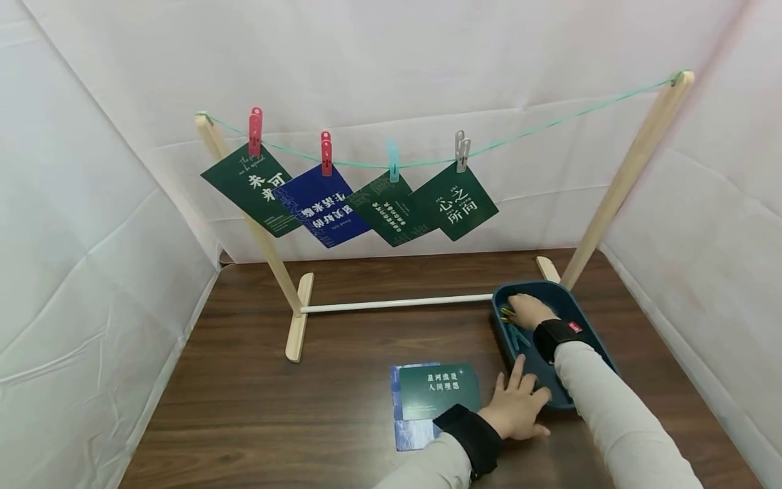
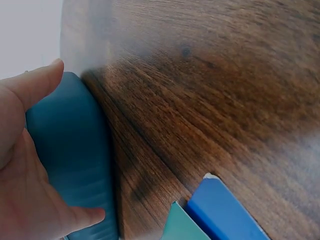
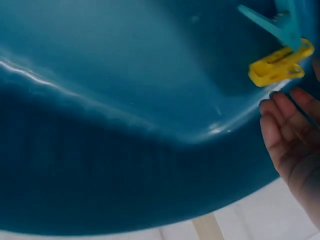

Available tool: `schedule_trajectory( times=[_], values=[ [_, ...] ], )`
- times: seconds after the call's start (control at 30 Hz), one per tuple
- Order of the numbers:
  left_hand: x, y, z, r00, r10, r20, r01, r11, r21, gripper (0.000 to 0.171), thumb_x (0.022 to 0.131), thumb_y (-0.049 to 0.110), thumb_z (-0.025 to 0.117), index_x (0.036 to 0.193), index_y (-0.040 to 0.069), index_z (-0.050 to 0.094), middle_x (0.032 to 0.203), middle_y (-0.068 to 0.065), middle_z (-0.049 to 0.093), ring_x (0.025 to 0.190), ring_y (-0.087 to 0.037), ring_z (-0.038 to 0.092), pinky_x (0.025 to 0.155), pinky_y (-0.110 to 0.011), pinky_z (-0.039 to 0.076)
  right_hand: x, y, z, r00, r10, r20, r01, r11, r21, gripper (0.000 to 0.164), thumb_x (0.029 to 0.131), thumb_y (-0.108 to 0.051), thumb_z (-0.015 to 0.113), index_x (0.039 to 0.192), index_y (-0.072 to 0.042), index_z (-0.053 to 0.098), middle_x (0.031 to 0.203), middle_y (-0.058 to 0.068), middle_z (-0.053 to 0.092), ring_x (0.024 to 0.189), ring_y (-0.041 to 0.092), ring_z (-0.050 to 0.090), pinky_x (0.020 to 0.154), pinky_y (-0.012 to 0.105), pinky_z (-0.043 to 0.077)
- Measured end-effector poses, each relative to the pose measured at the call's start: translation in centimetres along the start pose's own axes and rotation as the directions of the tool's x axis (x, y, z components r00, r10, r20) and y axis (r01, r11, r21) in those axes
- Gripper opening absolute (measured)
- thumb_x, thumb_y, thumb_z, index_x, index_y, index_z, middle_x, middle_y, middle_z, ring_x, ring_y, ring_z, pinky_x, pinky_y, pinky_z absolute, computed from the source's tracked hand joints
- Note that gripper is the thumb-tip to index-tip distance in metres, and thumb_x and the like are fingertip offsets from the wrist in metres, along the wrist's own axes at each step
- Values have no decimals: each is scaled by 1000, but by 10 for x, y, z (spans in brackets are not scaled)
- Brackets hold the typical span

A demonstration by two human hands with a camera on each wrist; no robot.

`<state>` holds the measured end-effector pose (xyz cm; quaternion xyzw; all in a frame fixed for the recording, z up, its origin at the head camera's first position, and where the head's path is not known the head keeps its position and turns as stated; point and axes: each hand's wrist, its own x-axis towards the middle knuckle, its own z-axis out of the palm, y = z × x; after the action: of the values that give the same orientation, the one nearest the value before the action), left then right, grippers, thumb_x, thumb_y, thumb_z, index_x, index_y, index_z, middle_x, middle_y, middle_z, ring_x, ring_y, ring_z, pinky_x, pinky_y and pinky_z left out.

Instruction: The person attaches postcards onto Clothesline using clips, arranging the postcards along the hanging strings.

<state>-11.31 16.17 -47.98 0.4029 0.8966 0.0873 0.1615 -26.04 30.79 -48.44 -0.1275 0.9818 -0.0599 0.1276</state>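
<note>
My right hand [image 1: 530,311] reaches down into a dark blue plastic tray [image 1: 544,284]. In the right wrist view its slightly bent fingers [image 3: 282,122] are just beside a yellow clothespin [image 3: 275,69], with nothing held between them. A teal clothespin [image 3: 289,31] lies against the yellow one. My left hand [image 1: 518,406] is spread at the tray's near left side, and the left wrist view has its thumb and fingers along the outer wall [image 2: 75,145]. Left of this hand, a green card [image 1: 440,392] lies on a blue-and-white card [image 1: 411,435].
Behind, a wooden stand with a left post [image 1: 269,258] and right post [image 1: 629,176] carries a green string [image 1: 568,119]. Several cards hang from it by red [image 1: 255,132], light blue [image 1: 394,163] and grey [image 1: 462,151] clothespins. A white rod [image 1: 397,303] runs low between the posts.
</note>
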Motion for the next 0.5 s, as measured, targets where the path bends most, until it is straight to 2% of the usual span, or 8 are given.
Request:
schedule_trajectory(
  times=[0.1,0.17,0.33,0.5],
  values=[
    [1,3,2,1000,3,-1,-3,1000,24,53,85,56,59,133,39,44,145,9,32,148,-23,-3,112,-39,31,3,3,10,1000,-2,22,3,1000,-30,38,88,-3,61,119,16,51,117,35,55,106,46,56,88,52,48],
    [3,5,4,1000,2,6,-2,999,37,54,85,57,59,134,40,43,145,10,32,148,-23,-2,112,-39,31,6,2,14,999,-4,36,5,999,-43,41,87,1,61,122,18,48,122,38,50,110,49,53,92,53,46],
    [6,8,9,1000,-6,11,5,999,49,56,85,58,58,135,40,40,146,10,32,147,-21,-1,112,-40,30,10,3,22,996,27,88,-22,999,-48,42,91,10,49,132,16,40,132,38,43,121,50,44,101,56,38],
    [7,10,11,1000,-16,2,16,998,56,58,85,59,58,136,41,38,146,11,32,147,-21,1,112,-39,30,8,4,24,972,140,189,-154,986,62,45,103,-10,28,142,11,28,143,35,33,132,49,32,109,57,28]
  ],
)
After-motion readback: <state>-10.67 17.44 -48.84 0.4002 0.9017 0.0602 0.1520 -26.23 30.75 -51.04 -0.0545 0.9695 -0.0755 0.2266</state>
